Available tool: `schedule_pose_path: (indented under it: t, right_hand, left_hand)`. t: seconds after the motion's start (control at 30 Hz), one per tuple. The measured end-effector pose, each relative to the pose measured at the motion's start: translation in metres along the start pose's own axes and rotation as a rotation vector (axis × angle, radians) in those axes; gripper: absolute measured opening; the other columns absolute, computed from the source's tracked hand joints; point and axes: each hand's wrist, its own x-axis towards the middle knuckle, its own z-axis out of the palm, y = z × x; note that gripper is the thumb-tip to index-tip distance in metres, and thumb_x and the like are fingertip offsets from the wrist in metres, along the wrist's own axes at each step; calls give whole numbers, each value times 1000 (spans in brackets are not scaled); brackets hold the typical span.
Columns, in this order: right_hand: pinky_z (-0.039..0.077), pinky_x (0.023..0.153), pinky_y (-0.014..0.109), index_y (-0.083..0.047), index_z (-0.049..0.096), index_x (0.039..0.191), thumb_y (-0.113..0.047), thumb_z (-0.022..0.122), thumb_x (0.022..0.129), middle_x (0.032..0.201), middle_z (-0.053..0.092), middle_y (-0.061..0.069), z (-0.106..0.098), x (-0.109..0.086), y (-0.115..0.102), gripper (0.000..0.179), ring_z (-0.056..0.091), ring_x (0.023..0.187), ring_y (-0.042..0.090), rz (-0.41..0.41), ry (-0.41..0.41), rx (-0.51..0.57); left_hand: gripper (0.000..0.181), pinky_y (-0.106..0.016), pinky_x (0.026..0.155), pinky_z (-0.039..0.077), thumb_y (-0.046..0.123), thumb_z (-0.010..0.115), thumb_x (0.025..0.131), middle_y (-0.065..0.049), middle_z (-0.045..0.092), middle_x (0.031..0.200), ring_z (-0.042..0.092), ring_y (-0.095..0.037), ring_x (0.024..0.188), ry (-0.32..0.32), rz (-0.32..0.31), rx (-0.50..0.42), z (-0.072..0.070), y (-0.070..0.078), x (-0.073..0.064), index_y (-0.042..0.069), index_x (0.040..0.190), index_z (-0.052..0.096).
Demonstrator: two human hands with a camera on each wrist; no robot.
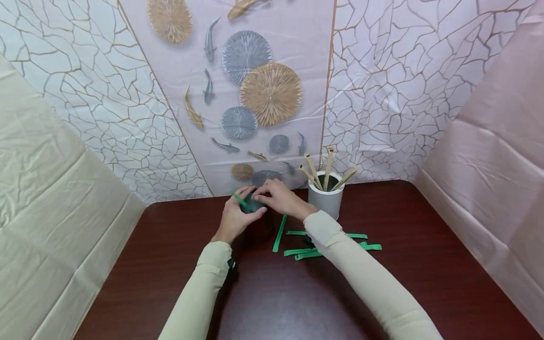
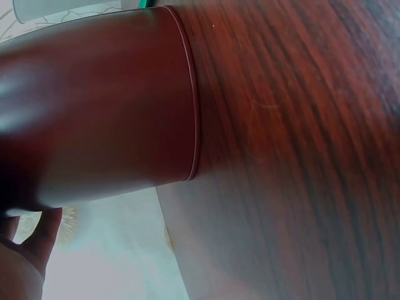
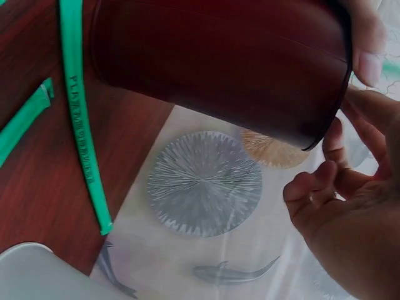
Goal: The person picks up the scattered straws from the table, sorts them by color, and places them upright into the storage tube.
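A dark red cylindrical container (image 2: 106, 106) stands on the table, largely hidden by my hands in the head view. My left hand (image 1: 235, 217) grips it around the top, fingers on the far side and thumb across the near rim. Over the right of the opening is my right hand (image 1: 278, 197), bent fingertips right at the rim; I cannot tell whether they pinch anything. A slim green packet (image 1: 240, 199) slants at the opening, blurred, beside the left fingers. Another green packet with printed lettering (image 3: 80, 125) lies on the table right of the container.
Several more green packets (image 1: 295, 252) lie under and near my right forearm. A light grey pot (image 1: 325, 200) with several tan paper-wrapped sticks (image 1: 329, 163) stands at the back right. The dark wooden table (image 1: 170, 274) ends against a patterned cloth backdrop (image 1: 263, 156).
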Motion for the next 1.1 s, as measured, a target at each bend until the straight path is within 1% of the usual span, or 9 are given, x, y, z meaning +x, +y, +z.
schedule_pose_path:
  t: [0.2,0.3,0.4,0.5,0.6,0.67,0.8,0.97,1.1]
  right_hand:
    - [52,97,45,-12,75,128,-25,59,110,121,70,5,-19,-28,6,27,65,112,23,55,38,129]
    - [53,94,42,-12,75,126,-26,61,109,116,74,3,-36,-49,9,26,67,107,21,62,32,129]
    - [54,81,39,-12,75,125,-25,62,109,106,74,4,-54,-73,14,24,67,90,26,86,16,199]
    - [55,73,38,-10,72,123,-25,62,109,103,72,11,-69,-99,22,23,65,85,34,148,0,306]
    - [57,74,36,-7,71,117,-24,61,109,105,71,17,-76,-124,38,21,66,86,34,228,-20,351]
    - [57,74,33,-5,70,113,-22,63,108,103,70,17,-75,-139,51,19,66,87,29,261,-37,337]
    - [58,70,33,-3,71,114,-17,67,105,100,70,13,-62,-168,78,17,64,81,22,264,-60,312]
    - [53,78,29,-9,75,113,-20,73,101,100,72,-4,-42,-200,97,16,63,88,11,222,-61,170]
    - [54,84,31,-12,77,109,-16,78,97,101,73,-6,-31,-210,100,12,64,94,8,161,-96,24]
  left_hand:
    - [72,-55,102,52,51,82,89,-2,54,154,54,-30,137,-2,2,22,0,1,-1,24,152,60]
    - [71,-55,100,53,50,83,89,-2,54,153,54,-30,137,1,9,14,-1,2,-1,25,152,60]
    - [70,-56,98,53,48,83,89,-1,54,153,53,-30,138,4,2,0,-2,4,-2,26,151,60]
    - [70,-57,98,53,47,84,88,-1,54,153,52,-30,139,1,-12,-8,-2,4,-3,27,151,60]
    - [70,-58,100,52,49,83,88,0,53,154,50,-30,140,-6,-19,-15,-1,4,-3,28,152,60]
    - [70,-58,101,51,49,83,89,0,52,155,49,-30,142,-3,-19,-20,-1,4,-2,29,152,59]
    - [70,-58,101,51,49,83,88,1,53,154,49,-30,142,4,-18,-37,-1,3,-3,29,151,60]
    - [69,-58,99,52,50,83,89,2,53,153,50,-29,141,-1,-21,-34,0,2,-5,29,151,60]
    - [69,-57,98,53,51,83,88,2,54,152,52,-29,139,9,-17,-37,1,2,-3,29,150,61]
